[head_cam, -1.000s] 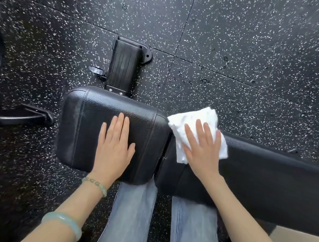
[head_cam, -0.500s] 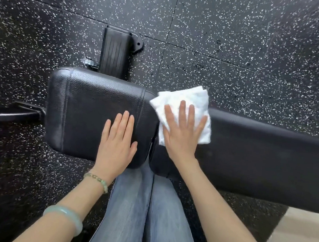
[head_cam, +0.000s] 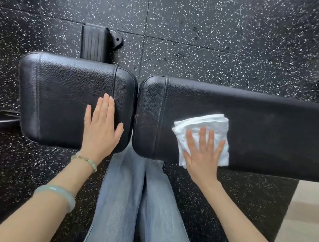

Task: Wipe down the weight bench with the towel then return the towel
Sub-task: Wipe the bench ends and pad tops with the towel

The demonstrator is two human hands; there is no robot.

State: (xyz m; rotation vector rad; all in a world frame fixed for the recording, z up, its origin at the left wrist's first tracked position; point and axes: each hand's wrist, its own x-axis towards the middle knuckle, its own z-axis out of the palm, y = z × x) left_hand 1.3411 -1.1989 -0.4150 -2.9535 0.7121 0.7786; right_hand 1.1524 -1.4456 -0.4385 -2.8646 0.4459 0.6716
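Right hand (head_cam: 203, 155), fingers spread flat, presses folded white cloth towel (head_cam: 210, 125) onto long black padded leather bench back (head_cam: 269, 130), near edge. Left hand (head_cam: 101, 129), fingers together, open, braces seat pad (head_cam: 64, 93). Risk: towel slipping off the near edge, leaving the far strip unwiped.
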